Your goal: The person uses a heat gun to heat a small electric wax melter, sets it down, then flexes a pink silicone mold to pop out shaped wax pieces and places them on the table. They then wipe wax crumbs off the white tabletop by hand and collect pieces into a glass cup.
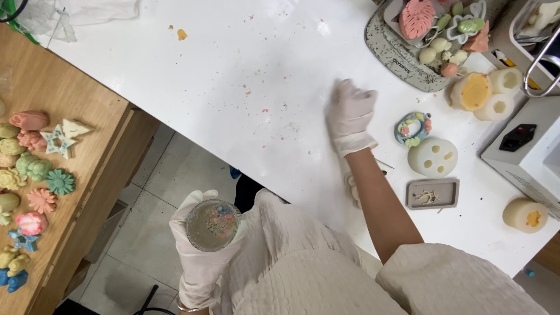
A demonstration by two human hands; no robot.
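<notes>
White tabletop [233, 76], glossy and speckled with small pink and orange crumbs, fills most of the view from 9 to 3 o'clock, with a pale tiled floor [175, 175] showing below its edge. At 9 o'clock stands a lower wooden side table [64, 99] carrying rows of small coloured cast figures [35, 169]: flowers, stars and bears in pink, green, teal and yellow. At 3 o'clock sits a white boxy appliance with a black switch [525, 146]. At 1 o'clock a grey speckled oval tray [388, 55] holds a pink leaf casting and pale moulds, and beside it stand round cream silicone moulds [433, 157].

The person's right hand [350, 116], in a thin white glove, lies flat and open on the tabletop with fingers spread, palm down among the crumbs; it holds nothing. The left hand [201, 245], also gloved, is held below the tabletop's edge at 7 o'clock over the floor, its grip wrapped around a small clear round cup with mixed coloured bits inside [213, 224], mouth upward.

The step in hand looks like sweeping loose crumbs across the tabletop toward its edge. Judging from this, the cup is well apart from the right hand, lower and toward 7 o'clock, so a catch would call for the cup to sit just under the edge, in line with the sweep.
</notes>
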